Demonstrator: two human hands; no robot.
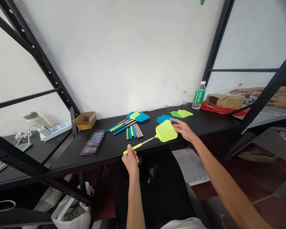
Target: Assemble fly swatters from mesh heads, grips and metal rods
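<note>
My left hand (131, 160) grips the yellow-green handle (133, 148) of a fly swatter just off the desk's front edge. My right hand (184, 130) pinches the right edge of the swatter's lime mesh head (166, 131), which is joined to the handle by a thin metal rod (147, 139). Beyond the hands, on the black desk (109, 156), lie blue swatter heads (142, 117), green swatter heads (183, 113), and a group of metal rods (137, 129) beside blue and green handles (131, 132).
A small cardboard box (85, 120) and a pixelated flat object (92, 142) sit at the desk's left. A water bottle (199, 95) and a red tray (219, 108) stand to the right. A co-worker's hands (246, 91) show beyond a black shelf upright (264, 92).
</note>
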